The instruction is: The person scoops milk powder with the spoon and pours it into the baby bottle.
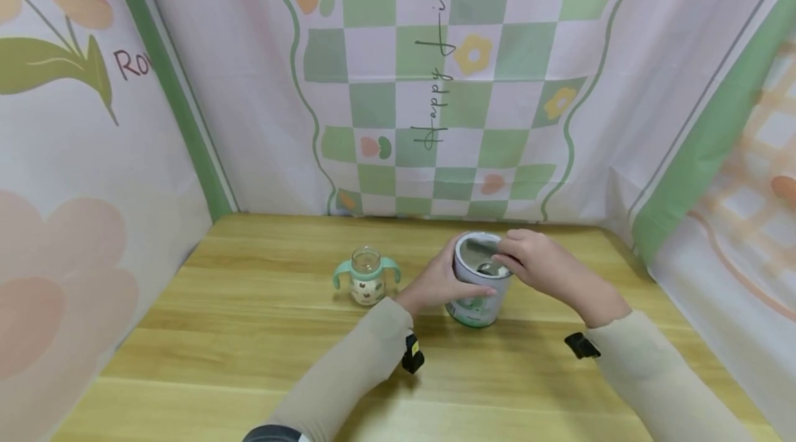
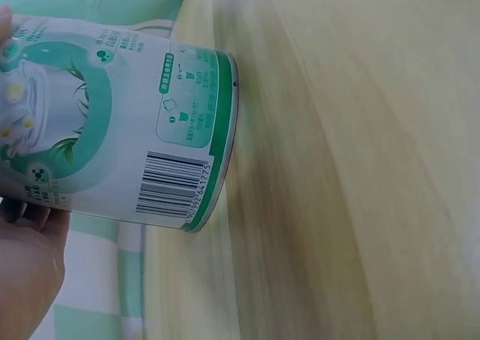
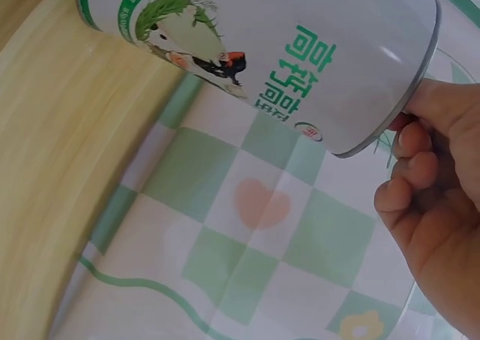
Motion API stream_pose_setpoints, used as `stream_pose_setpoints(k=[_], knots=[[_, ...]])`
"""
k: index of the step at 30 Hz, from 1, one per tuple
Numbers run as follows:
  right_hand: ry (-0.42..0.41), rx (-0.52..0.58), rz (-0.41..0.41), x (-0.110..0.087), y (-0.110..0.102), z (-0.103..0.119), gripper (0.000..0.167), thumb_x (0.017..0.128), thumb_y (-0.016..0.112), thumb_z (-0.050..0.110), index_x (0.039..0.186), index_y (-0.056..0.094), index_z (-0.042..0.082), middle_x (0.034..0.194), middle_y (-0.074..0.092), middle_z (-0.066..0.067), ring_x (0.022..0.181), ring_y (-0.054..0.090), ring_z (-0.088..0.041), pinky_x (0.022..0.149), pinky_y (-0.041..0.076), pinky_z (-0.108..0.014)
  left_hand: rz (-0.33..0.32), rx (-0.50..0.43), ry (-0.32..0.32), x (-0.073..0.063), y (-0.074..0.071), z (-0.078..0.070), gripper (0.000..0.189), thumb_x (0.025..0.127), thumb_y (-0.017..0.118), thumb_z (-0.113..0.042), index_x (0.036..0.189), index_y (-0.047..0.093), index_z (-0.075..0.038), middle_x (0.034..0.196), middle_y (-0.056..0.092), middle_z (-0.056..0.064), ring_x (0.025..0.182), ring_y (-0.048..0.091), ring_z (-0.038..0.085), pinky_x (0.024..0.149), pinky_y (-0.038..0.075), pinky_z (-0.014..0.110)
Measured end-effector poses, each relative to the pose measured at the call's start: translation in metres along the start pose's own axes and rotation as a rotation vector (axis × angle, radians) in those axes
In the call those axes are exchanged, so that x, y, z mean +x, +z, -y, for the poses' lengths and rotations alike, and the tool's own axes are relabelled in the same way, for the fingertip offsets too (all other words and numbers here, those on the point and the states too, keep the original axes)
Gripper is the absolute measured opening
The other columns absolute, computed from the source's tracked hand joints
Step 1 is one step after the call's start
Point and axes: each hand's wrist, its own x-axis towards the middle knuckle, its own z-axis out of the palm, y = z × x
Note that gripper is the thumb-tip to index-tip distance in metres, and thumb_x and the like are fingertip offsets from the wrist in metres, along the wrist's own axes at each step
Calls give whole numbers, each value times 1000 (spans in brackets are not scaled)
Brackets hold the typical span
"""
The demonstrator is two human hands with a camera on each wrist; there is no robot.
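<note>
My left hand (image 1: 438,280) grips the side of a white and green milk powder can (image 1: 477,307), thumb across its front and fingers around the far side. The can's top is open and leans a little towards the right. At the rim, my right hand (image 1: 537,266) has its fingers curled, with thumb and fingertips reaching inside. They pinch what looks like a shiny spoon (image 1: 489,268), whose handle the fingers hide. In the right wrist view, the can's wall hides the fingertips. A barcode and printed steps show on the can (image 2: 176,182) in the left wrist view.
Left of the can stands a small clear baby bottle (image 1: 367,283) with green handles and no lid on top. Both things are on a wooden table (image 1: 249,304). Printed curtains (image 1: 423,83) hang behind and at both sides.
</note>
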Motion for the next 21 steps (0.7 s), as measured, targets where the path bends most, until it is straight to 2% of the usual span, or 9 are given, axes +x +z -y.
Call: stream_pose_setpoints(k=[6, 17, 21], knots=[[30, 60, 65, 4, -2, 8, 32, 86, 77, 2, 70, 54, 18, 68, 41, 13, 57, 36, -1, 49, 37, -22, 6, -10, -7, 0, 1, 0, 89, 81, 87, -24, 150, 31, -32, 135, 53, -4, 116, 57, 11, 95, 48, 31], [52, 191, 149, 12, 1, 8, 43, 90, 74, 5, 64, 44, 22, 63, 36, 15, 54, 32, 1, 48, 36, -21, 25, -17, 10, -3, 0, -1, 89, 84, 85, -25, 152, 29, -31, 135, 52, -8, 115, 57, 9, 94, 49, 30], [103, 237, 169, 15, 4, 7, 43, 93, 71, 10, 63, 44, 22, 61, 35, 15, 51, 32, 2, 48, 35, -21, 28, -15, 18, -2, 0, 0, 87, 84, 85, -24, 151, 30, -30, 134, 52, -9, 115, 57, 9, 93, 50, 30]])
